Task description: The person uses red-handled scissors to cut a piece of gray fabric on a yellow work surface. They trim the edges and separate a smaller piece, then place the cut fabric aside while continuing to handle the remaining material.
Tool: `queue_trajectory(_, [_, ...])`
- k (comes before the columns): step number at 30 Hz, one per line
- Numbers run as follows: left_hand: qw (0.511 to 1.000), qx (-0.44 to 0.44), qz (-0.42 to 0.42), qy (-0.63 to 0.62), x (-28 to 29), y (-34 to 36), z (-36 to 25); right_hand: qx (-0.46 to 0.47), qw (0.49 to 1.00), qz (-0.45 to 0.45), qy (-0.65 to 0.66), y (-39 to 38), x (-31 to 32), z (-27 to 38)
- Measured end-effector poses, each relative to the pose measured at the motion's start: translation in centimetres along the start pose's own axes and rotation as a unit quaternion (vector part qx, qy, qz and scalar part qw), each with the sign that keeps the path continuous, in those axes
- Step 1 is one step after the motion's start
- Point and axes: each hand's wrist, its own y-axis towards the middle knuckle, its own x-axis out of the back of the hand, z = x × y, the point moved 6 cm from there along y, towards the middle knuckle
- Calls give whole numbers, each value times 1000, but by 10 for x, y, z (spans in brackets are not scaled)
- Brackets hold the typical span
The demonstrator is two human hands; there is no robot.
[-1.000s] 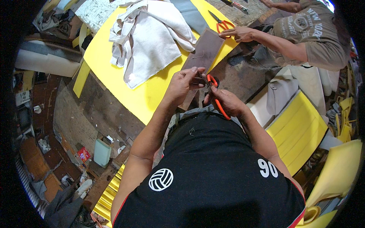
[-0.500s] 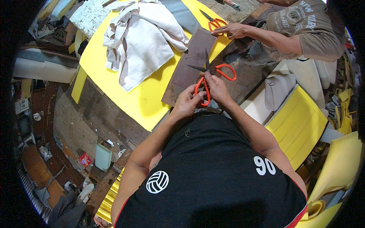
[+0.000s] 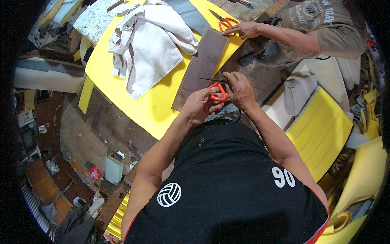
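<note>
Close to my waist I hold a pair of scissors [image 3: 219, 94] with orange handle loops and dark blades. One loop is in the fingers of my left hand [image 3: 199, 105], which is closed on it. My right hand [image 3: 241, 91] is closed around the scissors near the pivot and hides the other loop. A dark blade points left over a brown rectangular board [image 3: 203, 67]. This board lies at a slant on a yellow sheet [image 3: 150, 116], beside a crumpled white cloth [image 3: 152, 51].
At the far right a co-worker's hand [image 3: 243, 30] rests by a second pair of orange-handled scissors [image 3: 228, 25]. A grey sheet [image 3: 189, 16] lies behind the cloth. Yellow ribbed padding [image 3: 321, 132] stands to my right. A pale green block [image 3: 113, 170] lies low on the left.
The scissors have turned in my hands, and their blades no longer show spread apart. My right hand has shifted slightly right and covers the far loop. The co-worker's hand moved slightly left.
</note>
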Motion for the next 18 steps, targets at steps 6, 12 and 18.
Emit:
queue_trajectory(6, [999,24,1,-42,-18,19,-2,-28,999,27,-23,-3,-4,-20])
queue_trajectory(12, [843,-281,-190,417,33,36,-41,-164,978,128,5,-4,-34,-51])
queue_trajectory(18, [448,-422,-207,760,35,68,-51,-187,970,139,64,4,-80,-64])
